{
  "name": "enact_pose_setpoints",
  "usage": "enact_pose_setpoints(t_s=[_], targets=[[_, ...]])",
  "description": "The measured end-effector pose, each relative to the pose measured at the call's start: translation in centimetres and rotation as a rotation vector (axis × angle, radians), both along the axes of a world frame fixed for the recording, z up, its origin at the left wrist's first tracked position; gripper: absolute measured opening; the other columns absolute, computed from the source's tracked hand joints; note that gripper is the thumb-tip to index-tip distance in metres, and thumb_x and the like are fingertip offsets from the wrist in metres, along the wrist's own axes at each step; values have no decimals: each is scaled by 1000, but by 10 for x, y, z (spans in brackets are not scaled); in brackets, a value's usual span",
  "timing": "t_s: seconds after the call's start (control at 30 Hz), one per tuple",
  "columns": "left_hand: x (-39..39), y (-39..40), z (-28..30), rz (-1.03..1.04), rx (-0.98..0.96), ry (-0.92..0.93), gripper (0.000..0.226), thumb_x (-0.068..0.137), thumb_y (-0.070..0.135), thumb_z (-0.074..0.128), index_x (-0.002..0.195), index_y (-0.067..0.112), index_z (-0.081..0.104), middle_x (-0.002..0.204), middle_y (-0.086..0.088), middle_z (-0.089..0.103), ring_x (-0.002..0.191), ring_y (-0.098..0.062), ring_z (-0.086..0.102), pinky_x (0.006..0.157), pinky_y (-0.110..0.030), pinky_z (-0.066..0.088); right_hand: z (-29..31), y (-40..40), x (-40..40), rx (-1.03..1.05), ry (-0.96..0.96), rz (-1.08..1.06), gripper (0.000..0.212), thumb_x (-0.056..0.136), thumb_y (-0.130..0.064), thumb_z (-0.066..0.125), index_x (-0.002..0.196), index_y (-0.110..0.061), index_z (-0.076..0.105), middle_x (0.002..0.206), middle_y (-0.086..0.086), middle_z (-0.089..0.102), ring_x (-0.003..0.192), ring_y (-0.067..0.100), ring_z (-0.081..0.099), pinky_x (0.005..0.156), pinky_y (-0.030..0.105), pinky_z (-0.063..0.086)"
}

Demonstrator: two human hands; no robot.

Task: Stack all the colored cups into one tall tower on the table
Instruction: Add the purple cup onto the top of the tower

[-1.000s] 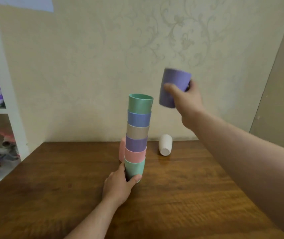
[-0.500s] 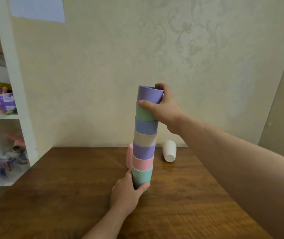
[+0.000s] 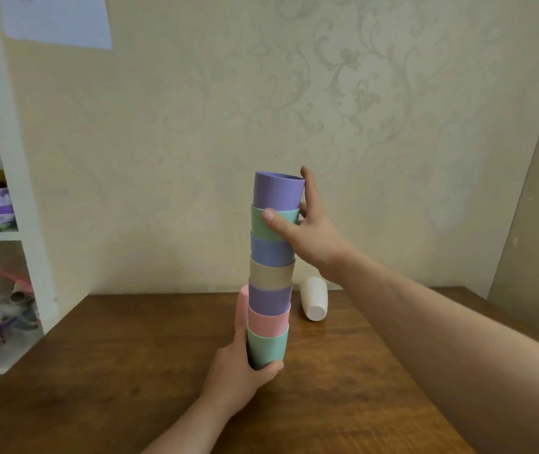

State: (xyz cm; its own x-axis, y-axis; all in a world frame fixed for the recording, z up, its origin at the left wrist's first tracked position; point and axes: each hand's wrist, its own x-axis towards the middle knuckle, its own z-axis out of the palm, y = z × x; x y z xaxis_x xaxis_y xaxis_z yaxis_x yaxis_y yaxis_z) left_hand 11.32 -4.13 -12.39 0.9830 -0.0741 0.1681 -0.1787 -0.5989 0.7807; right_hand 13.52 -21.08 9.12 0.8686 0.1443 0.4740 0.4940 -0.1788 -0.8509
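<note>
A tower of several nested cups stands on the wooden table. A purple cup is on top and a green cup is at the bottom. My left hand wraps around the bottom green cup. My right hand is beside the top of the tower with its fingers spread: the thumb rests on the upper green cup, and the other fingers reach up behind the purple one. A pink cup stands behind the tower, mostly hidden. A white cup lies on its side to the right.
A white shelf unit with toys and boxes stands at the left, past the table's edge. A patterned wall runs close behind the table. My right forearm crosses the table's right side.
My right hand carried the purple cup left and down onto the tower, then loosened its fingers from it. My left hand stayed on the bottom cup.
</note>
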Motion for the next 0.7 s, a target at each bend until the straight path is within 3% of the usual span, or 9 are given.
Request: enact_pose_setpoints(t_s=[0.07, 0.13, 0.2, 0.27, 0.33, 0.43, 0.53, 0.63, 0.7], targets=[[3, 1, -2, 19, -25, 1, 96, 76, 63, 87, 154, 32, 41, 142, 12, 65, 126, -12, 64, 103, -32, 55, -22, -13, 4, -23, 37, 34, 119, 79, -52, 85, 167, -56, 5, 149, -7, 58, 126, 11, 67, 100, 29, 54], [5, 1, -5, 61, -13, -28, 89, 73, 64, 88, 146, 31, 49, 136, 10, 70, 122, -15, 68, 98, -34, 57, -51, -33, 14, 59, 144, -33, 95, 82, -51, 70, 166, -48, 26, 144, -6, 59, 130, 14, 61, 98, 31, 47], [6, 0, -7, 90, 3, -55, 82, 73, 64, 89, 139, 29, 54, 132, 7, 73, 119, -17, 69, 93, -34, 57, -80, -48, 32, 252, 318, -195, 63, 84, -48, 54, 145, -36, 59, 132, 1, 62, 124, 25, 57, 99, 39, 41], [8, -1, -10, 104, 16, -66, 80, 73, 64, 88, 137, 28, 56, 132, 5, 73, 119, -19, 70, 89, -33, 55, -106, -57, 51, 256, 412, -434, 38, 96, -41, 50, 126, -27, 68, 133, 8, 64, 117, 29, 54, 99, 41, 42], [8, -1, -12, 106, 9, -67, 82, 72, 67, 87, 138, 29, 58, 132, 5, 74, 118, -19, 70, 87, -32, 54, -131, -57, 71, -93, 463, -634, 41, 104, -39, 48, 140, -29, 65, 148, 16, 59, 126, 35, 53, 106, 42, 42], [7, 1, -14, 100, -11, -77, 82, 69, 72, 83, 138, 34, 59, 130, 9, 75, 115, -14, 71, 83, -27, 51, -164, -48, 90, -722, 553, -573, 66, 102, -63, 45, 165, -53, 28, 176, 18, 16, 156, 47, 23, 126, 48, 22], [7, 2, -13, 103, 4, -90, 83, 69, 74, 83, 139, 35, 58, 131, 10, 74, 116, -14, 70, 81, -26, 50, -177, -41, 103, -855, 573, -444, 65, 101, -70, 45, 163, -58, 29, 181, 10, -7, 159, 53, 11, 128, 51, 17], [9, 2, -15, 104, 29, -72, 86, 70, 75, 82, 141, 34, 57, 134, 9, 72, 117, -14, 70, 85, -28, 52, -182, -41, 98, -928, 472, -454, 52, 101, -61, 57, 148, -41, 62, 174, 15, 17, 147, 47, 40, 122, 48, 39], [10, 2, -16, 105, 28, -66, 87, 68, 78, 80, 141, 36, 56, 134, 10, 72, 116, -13, 69, 85, -28, 54, -184, -43, 90, -1005, 348, -520, 41, 99, -54, 66, 128, -26, 71, 154, 12, 37, 127, 44, 53, 109, 52, 49]])
